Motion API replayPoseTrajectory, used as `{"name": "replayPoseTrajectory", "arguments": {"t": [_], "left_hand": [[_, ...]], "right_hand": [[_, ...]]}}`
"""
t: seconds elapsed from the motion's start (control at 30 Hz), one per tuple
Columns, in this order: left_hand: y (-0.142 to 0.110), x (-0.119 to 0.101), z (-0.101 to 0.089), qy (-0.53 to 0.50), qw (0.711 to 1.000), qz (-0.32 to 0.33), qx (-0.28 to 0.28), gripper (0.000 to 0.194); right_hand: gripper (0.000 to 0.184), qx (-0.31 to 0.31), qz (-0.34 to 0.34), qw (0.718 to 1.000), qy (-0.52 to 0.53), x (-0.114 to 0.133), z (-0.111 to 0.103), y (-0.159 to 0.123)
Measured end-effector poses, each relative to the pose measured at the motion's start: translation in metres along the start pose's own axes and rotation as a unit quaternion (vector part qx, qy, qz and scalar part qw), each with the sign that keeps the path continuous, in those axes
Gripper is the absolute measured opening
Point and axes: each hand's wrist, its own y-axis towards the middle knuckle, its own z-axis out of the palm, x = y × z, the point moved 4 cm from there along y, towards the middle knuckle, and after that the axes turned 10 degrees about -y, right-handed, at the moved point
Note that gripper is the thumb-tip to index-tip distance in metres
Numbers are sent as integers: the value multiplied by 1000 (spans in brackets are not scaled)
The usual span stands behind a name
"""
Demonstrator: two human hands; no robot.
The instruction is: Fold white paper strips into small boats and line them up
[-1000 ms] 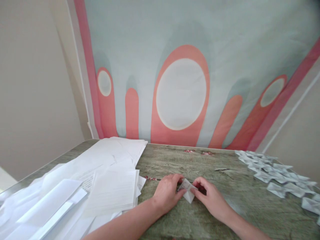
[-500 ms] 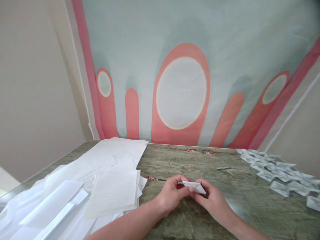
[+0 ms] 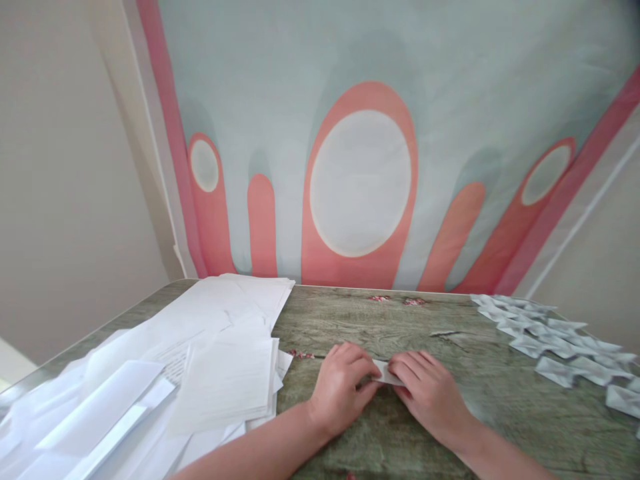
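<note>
A small piece of folded white paper [image 3: 387,374] is held between my two hands, low over the middle of the table. My left hand [image 3: 343,387] pinches its left end between thumb and fingers. On its right end, the fingers of my right hand [image 3: 427,393] are closed, the thumb below and the other fingers on top. Only a narrow strip of the paper shows between the fingertips; both ends are covered by my fingers.
Piled at the left are loose white sheets [image 3: 185,313], with a stack of cut paper squares [image 3: 225,383] on top and folded strips [image 3: 103,403] nearer me. Several folded paper pieces [image 3: 555,370] lie in rows at the right. Behind the wooden table [image 3: 345,320] hangs a printed backdrop [image 3: 280,87].
The paper has gone from an opened diamond shape to a narrow flat strip. My hands have shifted their grip to its two ends, fingers now over the top.
</note>
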Motion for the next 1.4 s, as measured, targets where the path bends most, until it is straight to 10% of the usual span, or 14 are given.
{"name": "replayPoseTrajectory", "arguments": {"t": [0.6,1.03,1.4], "left_hand": [[0,11,4,128,985,-33,115,11],[1,22,5,106,988,-93,71,19],[3,30,6,129,981,-135,50,13]], "right_hand": [[16,83,-30,996,20,2,7,1],[27,148,115,950,251,-19,17,7],[21,129,165,956,207,-27,29,4]]}}
